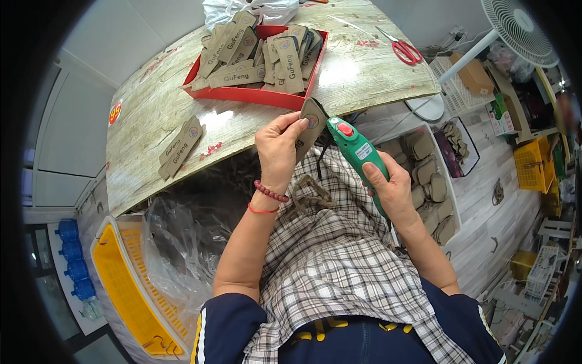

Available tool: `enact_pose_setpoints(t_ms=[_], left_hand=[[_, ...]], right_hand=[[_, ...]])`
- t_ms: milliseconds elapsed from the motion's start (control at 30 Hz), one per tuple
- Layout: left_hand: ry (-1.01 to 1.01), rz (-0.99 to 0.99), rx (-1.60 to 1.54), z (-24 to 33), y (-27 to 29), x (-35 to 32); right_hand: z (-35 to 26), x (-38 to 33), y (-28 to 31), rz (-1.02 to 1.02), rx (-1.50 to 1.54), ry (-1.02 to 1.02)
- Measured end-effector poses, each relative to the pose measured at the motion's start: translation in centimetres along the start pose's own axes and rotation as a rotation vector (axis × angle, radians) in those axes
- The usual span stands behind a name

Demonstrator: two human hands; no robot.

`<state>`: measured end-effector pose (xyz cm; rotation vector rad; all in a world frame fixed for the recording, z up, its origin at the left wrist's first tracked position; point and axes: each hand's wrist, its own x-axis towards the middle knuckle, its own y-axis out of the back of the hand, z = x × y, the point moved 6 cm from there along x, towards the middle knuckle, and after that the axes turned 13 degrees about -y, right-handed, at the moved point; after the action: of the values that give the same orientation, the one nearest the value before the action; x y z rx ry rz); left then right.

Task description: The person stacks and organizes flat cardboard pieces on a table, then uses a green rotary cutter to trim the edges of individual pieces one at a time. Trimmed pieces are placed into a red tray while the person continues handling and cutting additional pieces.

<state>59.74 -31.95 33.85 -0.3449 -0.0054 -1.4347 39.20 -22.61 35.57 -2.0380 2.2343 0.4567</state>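
Observation:
Up at the table's front edge, my left hand pinches a tan padded fabric strip with a round emblem, printed letters and dark edging. My right hand is wrapped round a green handheld power cutter with a red button. The cutter's head lies right beside the strip's upper end; whether its blade touches the edge cannot be made out. Beyond my hands, a red box is heaped with similar strips. Two more strips lie overlapped on the table at left.
Red-handled scissors rest on the table at the far right. A white bin of tan pads stands at my right. Below left are clear plastic bags and a yellow basket. A white fan stands far right.

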Motion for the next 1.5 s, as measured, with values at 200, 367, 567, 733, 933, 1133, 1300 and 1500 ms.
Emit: enact_pose_setpoints(t_ms=[200,367,567,733,933,1133,1300,1500], left_hand=[[0.003,-0.12,0.034,0.5,-0.5,-0.4],[0.042,-0.264,0.128,0.2,-0.1,-0.3],[0.003,-0.13,0.318,2.6,7.4,3.0],[-0.3,0.102,1.067,2.8,20.7,8.4],[-0.491,0.098,0.983,2.1,6.0,13.2],[0.036,0.119,0.766,-3.8,-0.7,18.3],[-0.121,0.226,0.3,-6.8,-0.1,19.0],[-0.225,0.371,-0.232,-0.6,0.0,14.4]], right_hand=[[-0.2,0.1,0.1,-0.001,-0.003,0.009],[-0.5,0.2,0.0,-0.015,-0.005,0.008],[0.1,0.4,0.4,0.005,0.007,-0.015],[1.3,0.5,1.1,0.022,0.001,-0.039],[2.3,0.8,1.1,0.037,-0.008,-0.07],[1.9,0.8,1.3,0.054,0.023,-0.081],[1.5,1.1,1.4,0.043,0.019,-0.063],[-0.4,1.5,1.1,0.08,0.026,0.015]])
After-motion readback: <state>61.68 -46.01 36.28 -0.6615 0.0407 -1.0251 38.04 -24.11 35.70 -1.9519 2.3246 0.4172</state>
